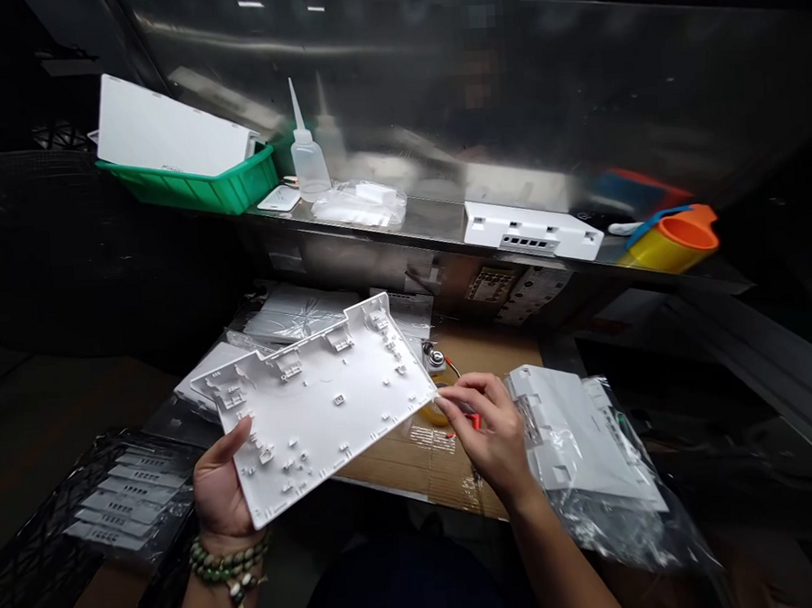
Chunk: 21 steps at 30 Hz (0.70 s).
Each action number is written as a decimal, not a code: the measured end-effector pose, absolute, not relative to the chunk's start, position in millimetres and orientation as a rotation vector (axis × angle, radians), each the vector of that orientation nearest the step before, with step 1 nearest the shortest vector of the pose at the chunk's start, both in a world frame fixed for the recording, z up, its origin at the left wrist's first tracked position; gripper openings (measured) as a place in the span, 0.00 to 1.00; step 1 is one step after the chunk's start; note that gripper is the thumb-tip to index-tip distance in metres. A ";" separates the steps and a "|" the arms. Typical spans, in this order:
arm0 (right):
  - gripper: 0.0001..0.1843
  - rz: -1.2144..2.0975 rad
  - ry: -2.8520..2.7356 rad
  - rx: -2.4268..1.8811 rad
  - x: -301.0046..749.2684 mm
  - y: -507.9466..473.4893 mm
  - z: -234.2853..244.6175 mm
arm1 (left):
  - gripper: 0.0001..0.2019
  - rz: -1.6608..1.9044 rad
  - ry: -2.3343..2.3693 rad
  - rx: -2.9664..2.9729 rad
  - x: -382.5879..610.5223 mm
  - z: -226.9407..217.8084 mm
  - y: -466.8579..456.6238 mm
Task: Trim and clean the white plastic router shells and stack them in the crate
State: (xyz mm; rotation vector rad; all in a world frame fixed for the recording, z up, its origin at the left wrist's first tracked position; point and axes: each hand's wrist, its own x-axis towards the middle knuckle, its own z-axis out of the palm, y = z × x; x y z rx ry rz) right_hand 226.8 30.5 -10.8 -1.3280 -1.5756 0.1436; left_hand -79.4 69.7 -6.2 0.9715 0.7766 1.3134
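1. White panel (365,375): held up over the cardboard (508,345), ribbed inner face showing, between the two hands.
2. Left hand (223,494): grasping the panel's left short end, thumb over the face.
3. Long axis slants away from the left hand, up toward the right.
4. Right hand (493,434): fingertips drawn together at the near right corner; cannot tell whether they clasp it. Panel lies to this hand's left.

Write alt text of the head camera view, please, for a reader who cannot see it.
A person's left hand grips a white molded panel above brown cardboard, with the right hand at its right corner. Behind, a metal shelf holds a green bin, a squeeze bottle and another white part.
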 end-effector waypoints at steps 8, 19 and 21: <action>0.04 0.098 -1.318 -1.294 234.1 57.8 11.5 | 0.23 1.130 0.262 0.376 -82.8 -2.9 54.8; 0.05 0.124 -1.336 -1.161 210.2 77.0 31.8 | 0.30 1.028 0.320 0.389 -95.3 -35.5 36.6; 0.05 0.133 -1.352 -1.177 213.3 77.8 24.1 | 0.34 1.040 0.413 0.375 -98.8 -41.6 33.8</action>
